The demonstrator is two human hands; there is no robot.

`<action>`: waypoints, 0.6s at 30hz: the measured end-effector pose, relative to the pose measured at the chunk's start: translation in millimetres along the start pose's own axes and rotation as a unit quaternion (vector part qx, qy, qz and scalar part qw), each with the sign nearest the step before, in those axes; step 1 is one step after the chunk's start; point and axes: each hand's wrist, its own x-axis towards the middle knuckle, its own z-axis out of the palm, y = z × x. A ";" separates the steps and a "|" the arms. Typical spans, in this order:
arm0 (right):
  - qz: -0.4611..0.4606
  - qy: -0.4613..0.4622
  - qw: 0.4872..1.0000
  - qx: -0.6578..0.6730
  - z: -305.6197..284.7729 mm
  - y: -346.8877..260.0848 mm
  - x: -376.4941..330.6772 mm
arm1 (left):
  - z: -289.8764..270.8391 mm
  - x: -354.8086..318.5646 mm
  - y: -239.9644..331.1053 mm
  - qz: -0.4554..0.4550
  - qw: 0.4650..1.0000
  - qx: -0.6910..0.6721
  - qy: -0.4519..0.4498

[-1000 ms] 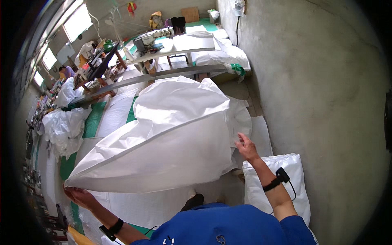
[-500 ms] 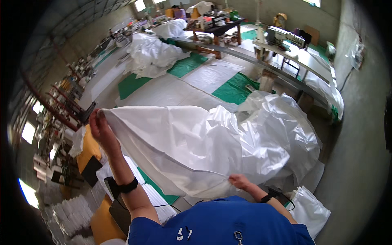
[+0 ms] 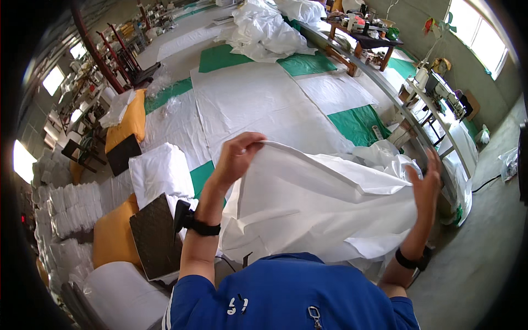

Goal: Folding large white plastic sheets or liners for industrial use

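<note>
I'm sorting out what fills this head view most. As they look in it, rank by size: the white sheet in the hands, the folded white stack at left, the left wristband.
1. white sheet, though nearness to the camera enlarges it
2. folded white stack
3. left wristband

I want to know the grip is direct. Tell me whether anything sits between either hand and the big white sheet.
Nothing visible does. The left hand pinches the top edge of the white sheet directly, and the right hand presses against its far edge with no other thing in between.
</note>
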 end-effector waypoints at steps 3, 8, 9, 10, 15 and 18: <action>-0.235 -0.265 0.889 0.292 43.2 -135.1 1.5 | 52.4 -2.7 53.2 0.075 0.992 -0.061 -0.083; -0.119 -0.366 0.833 0.397 107.4 -125.0 4.8 | 52.0 -15.3 68.1 -0.014 0.991 -0.131 -0.025; -0.043 -0.341 0.840 0.421 109.3 -107.0 15.2 | 38.9 -31.0 53.4 -0.056 0.997 -0.061 -0.011; 0.037 -0.315 0.841 0.438 107.3 -86.4 26.9 | 24.8 -53.2 45.0 -0.127 0.990 0.065 -0.020; 0.043 -0.179 0.874 0.449 77.4 -48.6 69.6 | 39.2 -220.2 8.9 -0.409 0.903 0.014 -0.132; 0.020 -0.157 0.907 0.391 66.8 -55.7 78.6 | 93.8 -290.3 7.0 -0.385 0.881 0.245 -0.123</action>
